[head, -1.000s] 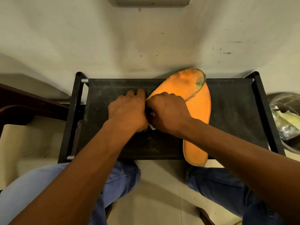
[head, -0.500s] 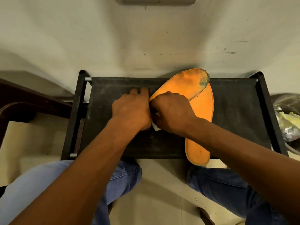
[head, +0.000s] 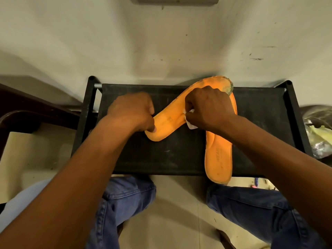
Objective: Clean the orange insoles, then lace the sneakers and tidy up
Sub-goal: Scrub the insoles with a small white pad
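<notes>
Two orange insoles lie on a black rack top (head: 179, 155). The upper insole (head: 172, 121) runs diagonally, its dirty greenish toe at the far right. My left hand (head: 133, 112) pins its heel end with the thumb pressed on it. My right hand (head: 210, 108) is closed around a small white wipe (head: 191, 124) and presses it on the middle of this insole. The second insole (head: 218, 159) lies lengthwise under it at the right, its heel overhanging the rack's near edge.
The rack stands against a pale, scuffed wall. A bin with a plastic liner (head: 319, 137) is at the right. Dark wooden furniture (head: 36, 112) is at the left. My knees in blue jeans (head: 129, 198) sit below the rack's near edge.
My hands have parted. The right hand slid with the wipe up the insole toward the toe, uncovering the heel half, which the left hand still holds.
</notes>
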